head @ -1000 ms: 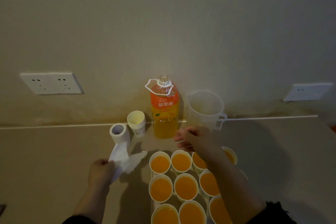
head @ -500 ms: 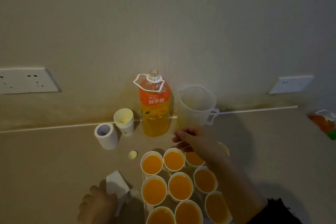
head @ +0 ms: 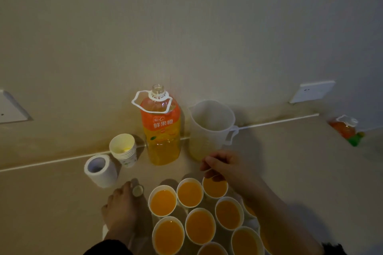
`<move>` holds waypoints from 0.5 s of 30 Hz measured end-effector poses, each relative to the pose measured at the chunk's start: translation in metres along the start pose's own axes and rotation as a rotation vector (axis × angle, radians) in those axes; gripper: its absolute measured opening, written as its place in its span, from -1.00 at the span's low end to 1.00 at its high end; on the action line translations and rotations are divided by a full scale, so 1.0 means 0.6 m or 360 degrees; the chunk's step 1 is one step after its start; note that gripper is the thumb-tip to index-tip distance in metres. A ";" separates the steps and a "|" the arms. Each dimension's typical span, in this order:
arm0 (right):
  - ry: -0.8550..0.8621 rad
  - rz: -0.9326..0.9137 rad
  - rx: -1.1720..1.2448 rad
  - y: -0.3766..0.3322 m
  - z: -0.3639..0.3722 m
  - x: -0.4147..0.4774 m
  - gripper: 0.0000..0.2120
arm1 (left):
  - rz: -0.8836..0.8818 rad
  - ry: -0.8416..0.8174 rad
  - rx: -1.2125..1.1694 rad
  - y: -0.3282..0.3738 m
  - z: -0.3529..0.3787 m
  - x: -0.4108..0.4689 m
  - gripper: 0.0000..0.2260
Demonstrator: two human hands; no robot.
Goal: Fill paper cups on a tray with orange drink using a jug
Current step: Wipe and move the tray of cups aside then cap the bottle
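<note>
My left hand lies on the desk, its fingers curled against a small bottle cap; I cannot tell whether they pinch it. My right hand hangs with its fingers curled together over the rim of the far filled paper cup, and I cannot tell whether they grip it. The jug stands upright by the wall, just beside the uncapped orange drink bottle.
</note>
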State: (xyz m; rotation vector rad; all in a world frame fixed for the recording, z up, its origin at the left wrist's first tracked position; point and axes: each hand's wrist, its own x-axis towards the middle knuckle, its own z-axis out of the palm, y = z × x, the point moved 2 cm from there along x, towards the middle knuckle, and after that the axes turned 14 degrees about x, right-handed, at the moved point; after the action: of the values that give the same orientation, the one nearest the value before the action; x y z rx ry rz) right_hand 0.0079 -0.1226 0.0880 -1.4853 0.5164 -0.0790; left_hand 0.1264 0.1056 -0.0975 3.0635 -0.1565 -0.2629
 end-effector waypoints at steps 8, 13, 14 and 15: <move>0.0021 0.0011 -0.0004 0.001 -0.011 -0.001 -0.83 | 0.0095 -0.0071 0.0009 -0.001 0.015 0.017 -0.81; -0.0002 -0.0013 0.0016 0.003 -0.013 -0.008 -0.84 | 0.0084 -0.0057 0.0022 -0.012 0.015 0.014 -0.83; -0.0002 -0.0014 0.0023 0.004 -0.013 -0.008 -0.83 | 0.0071 -0.0066 0.0022 -0.016 0.017 0.014 -0.82; -0.0003 -0.0011 0.0029 0.004 -0.013 -0.008 -0.83 | 0.0057 -0.0075 0.0038 -0.020 0.018 0.012 -0.81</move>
State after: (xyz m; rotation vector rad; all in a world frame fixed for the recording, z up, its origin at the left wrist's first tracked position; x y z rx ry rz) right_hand 0.0001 -0.1280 0.0868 -1.4693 0.5075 -0.0874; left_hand 0.1329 0.1161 -0.1102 3.0763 -0.2180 -0.3336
